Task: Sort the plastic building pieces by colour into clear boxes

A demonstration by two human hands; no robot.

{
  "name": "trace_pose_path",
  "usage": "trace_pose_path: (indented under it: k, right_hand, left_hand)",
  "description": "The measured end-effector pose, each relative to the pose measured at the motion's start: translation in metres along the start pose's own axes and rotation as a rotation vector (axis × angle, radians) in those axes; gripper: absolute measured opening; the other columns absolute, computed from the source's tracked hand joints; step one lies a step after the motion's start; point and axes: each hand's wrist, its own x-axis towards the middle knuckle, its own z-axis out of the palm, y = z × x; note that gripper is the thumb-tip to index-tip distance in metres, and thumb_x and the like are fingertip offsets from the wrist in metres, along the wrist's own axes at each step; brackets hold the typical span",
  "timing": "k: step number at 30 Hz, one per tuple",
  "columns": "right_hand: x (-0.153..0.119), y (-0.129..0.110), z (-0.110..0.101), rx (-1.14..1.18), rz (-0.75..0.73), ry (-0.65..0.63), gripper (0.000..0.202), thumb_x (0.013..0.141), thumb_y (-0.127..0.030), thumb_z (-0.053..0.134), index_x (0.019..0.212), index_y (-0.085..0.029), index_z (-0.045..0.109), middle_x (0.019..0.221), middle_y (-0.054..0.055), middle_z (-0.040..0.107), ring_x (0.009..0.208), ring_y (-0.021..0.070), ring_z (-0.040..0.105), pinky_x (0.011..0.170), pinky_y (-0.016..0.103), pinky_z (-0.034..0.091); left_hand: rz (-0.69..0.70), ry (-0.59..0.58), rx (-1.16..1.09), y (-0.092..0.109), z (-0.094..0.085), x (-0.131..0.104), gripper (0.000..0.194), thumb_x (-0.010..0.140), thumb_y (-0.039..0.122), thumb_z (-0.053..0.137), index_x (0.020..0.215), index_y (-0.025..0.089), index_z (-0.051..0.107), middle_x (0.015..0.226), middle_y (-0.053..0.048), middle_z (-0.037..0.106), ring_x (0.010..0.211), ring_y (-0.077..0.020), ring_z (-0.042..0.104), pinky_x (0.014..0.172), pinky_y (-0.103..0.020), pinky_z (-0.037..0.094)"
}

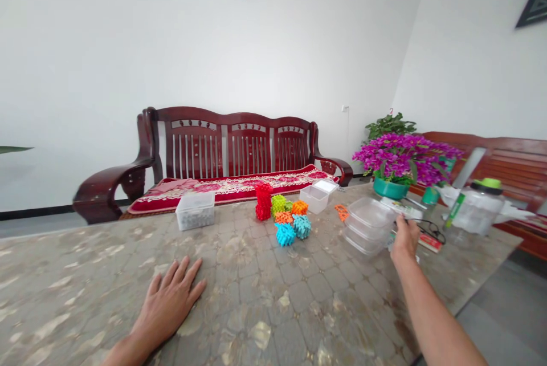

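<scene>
My left hand (173, 296) lies flat on the patterned tablecloth (239, 297), its fingers spread and nothing in them. At the right, my right hand (405, 238) is closed, with thumb and fingers together beside the right edge of stacked clear plastic containers (367, 228). What it grips is hidden by the fingers. Bright interlocking plastic pieces stand in clusters mid-table: a red stack (263, 202), a green cluster (278, 204), orange ones (299, 207) and blue ones (285, 234). A few flat orange pieces (341, 212) lie left of the containers.
A lidded clear box (195, 210) stands at the back left, an open clear box (314, 199) behind the clusters. To the right are purple flowers in a green pot (390, 188), glasses (435, 231) and a large clear jug (477, 209). A wooden bench (239, 149) lies beyond.
</scene>
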Motion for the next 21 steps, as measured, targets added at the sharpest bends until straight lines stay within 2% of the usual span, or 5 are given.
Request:
trace_pose_path:
  k: [5, 8, 13, 18, 21]
  right_hand:
    - [0.007, 0.010, 0.002, -0.043, 0.378, -0.127, 0.037, 0.068, -0.052, 0.060, 0.085, -0.020, 0.065, 0.089, 0.009, 0.070, 0.102, 0.0299, 0.062, 0.095, 0.052, 0.043]
    - [0.012, 0.011, 0.002, -0.066, 0.496, -0.167, 0.038, 0.071, -0.054, 0.060, 0.088, -0.021, 0.067, 0.101, 0.011, 0.072, 0.114, 0.0319, 0.059, 0.101, 0.056, 0.039]
    - [0.015, 0.008, 0.004, -0.086, 0.571, -0.194, 0.045, 0.083, -0.059, 0.047, 0.104, -0.024, 0.067, 0.121, 0.011, 0.068, 0.123, 0.0293, 0.055, 0.103, 0.052, 0.040]
    - [0.000, 0.004, 0.011, -0.091, 0.592, -0.276, 0.048, 0.081, -0.057, 0.053, 0.111, -0.023, 0.066, 0.120, 0.012, 0.069, 0.114, 0.0289, 0.061, 0.094, 0.047, 0.046]
    - [-0.016, 0.000, 0.017, -0.098, 0.584, -0.333, 0.049, 0.079, -0.056, 0.053, 0.113, -0.023, 0.065, 0.120, 0.011, 0.069, 0.115, 0.0283, 0.060, 0.095, 0.047, 0.046]
  left_hand:
    - [-0.005, -0.017, -0.034, -0.001, 0.000, 0.000, 0.056, 0.090, 0.035, 0.044, 0.145, 0.025, 0.049, 0.155, -0.010, 0.041, 0.144, -0.0365, 0.033, 0.113, -0.055, 0.025]
    - [-0.012, -0.013, -0.056, -0.001, 0.001, 0.000, 0.055, 0.090, 0.037, 0.043, 0.144, 0.025, 0.050, 0.155, -0.011, 0.042, 0.144, -0.0361, 0.034, 0.113, -0.055, 0.024]
    - [-0.009, 0.022, -0.048, -0.004, 0.007, 0.000, 0.056, 0.091, 0.038, 0.041, 0.144, 0.024, 0.051, 0.154, -0.011, 0.044, 0.143, -0.0362, 0.036, 0.112, -0.054, 0.025]
    - [0.008, 0.034, -0.080, -0.005, 0.009, 0.000, 0.056, 0.089, 0.038, 0.042, 0.143, 0.024, 0.052, 0.153, -0.011, 0.044, 0.143, -0.0370, 0.035, 0.112, -0.056, 0.025]
    - [-0.006, 0.023, -0.078, -0.004, 0.006, 0.001, 0.056, 0.089, 0.039, 0.043, 0.143, 0.024, 0.052, 0.153, -0.011, 0.045, 0.143, -0.0366, 0.036, 0.112, -0.055, 0.026]
